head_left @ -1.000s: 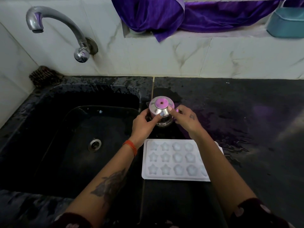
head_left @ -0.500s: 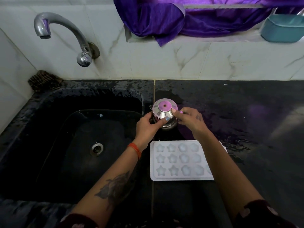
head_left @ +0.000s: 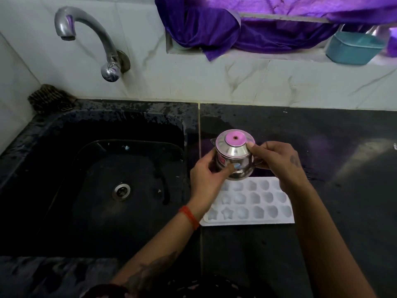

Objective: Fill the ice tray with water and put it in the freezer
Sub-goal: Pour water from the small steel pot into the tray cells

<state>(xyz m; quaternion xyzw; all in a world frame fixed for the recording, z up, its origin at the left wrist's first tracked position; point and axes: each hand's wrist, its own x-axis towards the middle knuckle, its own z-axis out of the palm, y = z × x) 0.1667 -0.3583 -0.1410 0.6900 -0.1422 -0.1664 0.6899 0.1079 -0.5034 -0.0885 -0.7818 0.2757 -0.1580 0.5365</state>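
Both hands grip steel jug (head_left: pixel 234 162) at ice tray's (head_left: pixel 253 203) 12 o'clock: left hand (head_left: pixel 206 175) fingers wrap body, right hand (head_left: pixel 277 160) pinches lid. Step: pre-pour; next, prob. open & tip over tray.

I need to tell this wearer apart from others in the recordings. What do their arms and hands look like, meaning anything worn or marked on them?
The left hand has a blue-painted thumbnail, an orange-red thread band at the wrist and a dark floral tattoo on the forearm. The right hand bears a small dark tattoo on its back. Both forearms are bare, with dark patterned sleeves near the frame's bottom edge.
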